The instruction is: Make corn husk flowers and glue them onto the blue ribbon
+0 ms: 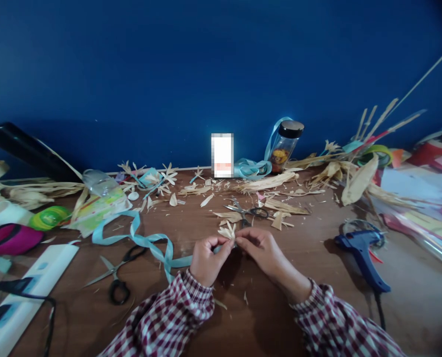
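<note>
My left hand point(211, 258) is closed, thumb and fingers pinching a small pale flower point(227, 231) that looks made of dried corn husk, its petals pointing up. Close beside it, my right hand point(260, 248) has its fingertips pinched together at the flower's base. What lies between those fingertips is too small and hidden to name. A light blue ribbon point(152, 240) runs in loops across the table to my left hand. Just beyond my hands lie small black-handled scissors point(248, 212) among husk scraps point(278, 218).
Larger scissors point(115, 271) lie open at the left, near a white power strip point(38, 282) with plugs. On the right rests a blue glue gun point(364, 255) with its cord. A glass jar point(284, 146), a ribbon coil point(252, 168) and finished husk flowers point(156, 178) line the wall.
</note>
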Demonstrator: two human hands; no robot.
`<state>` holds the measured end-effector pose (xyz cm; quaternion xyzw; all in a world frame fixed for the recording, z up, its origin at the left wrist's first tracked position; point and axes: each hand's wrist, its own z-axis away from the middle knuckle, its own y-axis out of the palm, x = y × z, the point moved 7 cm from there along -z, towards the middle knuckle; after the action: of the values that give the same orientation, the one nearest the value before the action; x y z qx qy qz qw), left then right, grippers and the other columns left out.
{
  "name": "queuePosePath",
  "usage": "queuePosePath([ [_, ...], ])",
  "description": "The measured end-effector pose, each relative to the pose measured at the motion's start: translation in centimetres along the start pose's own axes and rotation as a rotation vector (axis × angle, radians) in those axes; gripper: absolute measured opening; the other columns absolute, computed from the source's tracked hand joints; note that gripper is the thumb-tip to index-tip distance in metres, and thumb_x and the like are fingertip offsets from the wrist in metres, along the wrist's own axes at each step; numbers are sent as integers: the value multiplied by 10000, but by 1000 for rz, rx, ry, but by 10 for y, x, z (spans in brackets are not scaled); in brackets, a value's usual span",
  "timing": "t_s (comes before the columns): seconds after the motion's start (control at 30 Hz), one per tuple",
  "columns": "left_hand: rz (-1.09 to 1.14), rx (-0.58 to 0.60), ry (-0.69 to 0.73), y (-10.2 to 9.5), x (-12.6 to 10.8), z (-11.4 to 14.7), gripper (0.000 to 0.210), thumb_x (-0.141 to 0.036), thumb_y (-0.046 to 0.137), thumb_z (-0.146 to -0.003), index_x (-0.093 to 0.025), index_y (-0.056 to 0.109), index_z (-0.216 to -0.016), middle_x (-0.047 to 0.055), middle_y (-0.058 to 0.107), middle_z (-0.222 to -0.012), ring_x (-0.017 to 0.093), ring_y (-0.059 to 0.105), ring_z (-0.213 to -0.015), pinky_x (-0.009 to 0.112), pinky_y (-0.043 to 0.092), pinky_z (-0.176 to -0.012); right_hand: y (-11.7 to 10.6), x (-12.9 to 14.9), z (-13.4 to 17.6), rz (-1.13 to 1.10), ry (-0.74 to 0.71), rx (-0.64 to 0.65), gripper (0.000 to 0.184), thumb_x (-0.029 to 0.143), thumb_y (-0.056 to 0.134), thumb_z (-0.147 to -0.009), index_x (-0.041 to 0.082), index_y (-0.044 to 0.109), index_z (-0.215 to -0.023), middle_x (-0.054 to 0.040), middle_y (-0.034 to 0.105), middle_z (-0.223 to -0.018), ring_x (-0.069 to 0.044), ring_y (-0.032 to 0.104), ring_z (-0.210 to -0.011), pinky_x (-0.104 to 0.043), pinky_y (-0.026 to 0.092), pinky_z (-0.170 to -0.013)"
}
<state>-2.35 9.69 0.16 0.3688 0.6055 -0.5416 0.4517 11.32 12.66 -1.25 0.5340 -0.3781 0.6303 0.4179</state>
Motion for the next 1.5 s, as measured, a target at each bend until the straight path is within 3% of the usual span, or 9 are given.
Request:
queuePosePath([
  [0.17, -14, -48, -8, -4, 0, 1, 206, -315, 614, -736, -141, 690, -657, 29, 687, -626, 158, 607, -616, 232, 465, -611, -9, 11, 3, 63, -95, -118, 112, 295, 580, -795, 189, 609, -817, -2, 605, -693, -132, 528, -618, -239, 413, -571],
  [0.33, -68, -73, 39, -7, -4, 3, 213, -320, 611, -751, -141, 696, -674, 27, 695, -643, 157, 612, -608, 238, 459, -600, -4, 22, 9, 267, -176, -63, 109, 264, 580, -807, 194, 658, -836, -18, 649, -763, -153, 569, -706, -247, 425, -617],
  [0.57, -116, -92, 129, -6, -8, 4, 170, -274, 606, -764, -151, 680, -673, 23, 695, -671, 153, 623, -639, 241, 459, -631, -2, 27, 10, 360, -221, -68, 93, 219, 573, -817, 186, 659, -830, -21, 658, -778, -150, 588, -718, -246, 439, -647],
  [0.83, -153, -112, 175, -4, -11, 9, 162, -252, 595, -775, -152, 674, -675, 26, 676, -665, 143, 613, -636, 232, 454, -624, 7, 39, 15, 619, -517, -67, 113, 184, 460, -879, 177, 548, -808, -63, 592, -801, -184, 541, -774, -287, 429, -682],
  [1.13, -64, -102, 146, -3, -9, 7, 133, -244, 626, -745, -144, 688, -684, 33, 697, -671, 148, 629, -636, 229, 473, -620, 10, 40, 17, 773, -548, -91, 121, 169, 386, -887, 183, 484, -817, -87, 558, -813, -210, 513, -765, -339, 435, -688],
  [1.27, -86, -127, 157, -5, -11, 6, 134, -250, 639, -740, -149, 683, -663, 22, 692, -655, 141, 620, -621, 230, 471, -626, -13, 39, 12, 610, -460, -240, 106, 202, 407, -883, 187, 490, -817, -62, 546, -784, -191, 509, -742, -333, 423, -702],
  [1.37, -94, -141, 160, -7, -14, 7, 142, -255, 641, -741, -150, 677, -651, 16, 687, -640, 135, 613, -605, 225, 467, -617, -25, 24, 4, 191, -250, -247, 128, 292, 453, -882, 194, 511, -823, -29, 571, -762, -156, 527, -691, -304, 438, -681],
  [1.5, -95, -147, 185, -7, -16, 7, 149, -257, 640, -742, -152, 672, -641, 9, 682, -626, 128, 605, -591, 215, 461, -605, -17, 7, -3, -416, -20, -138, 199, 375, 573, -809, 190, 563, -884, -12, 608, -775, -118, 545, -644, -261, 451, -625],
])
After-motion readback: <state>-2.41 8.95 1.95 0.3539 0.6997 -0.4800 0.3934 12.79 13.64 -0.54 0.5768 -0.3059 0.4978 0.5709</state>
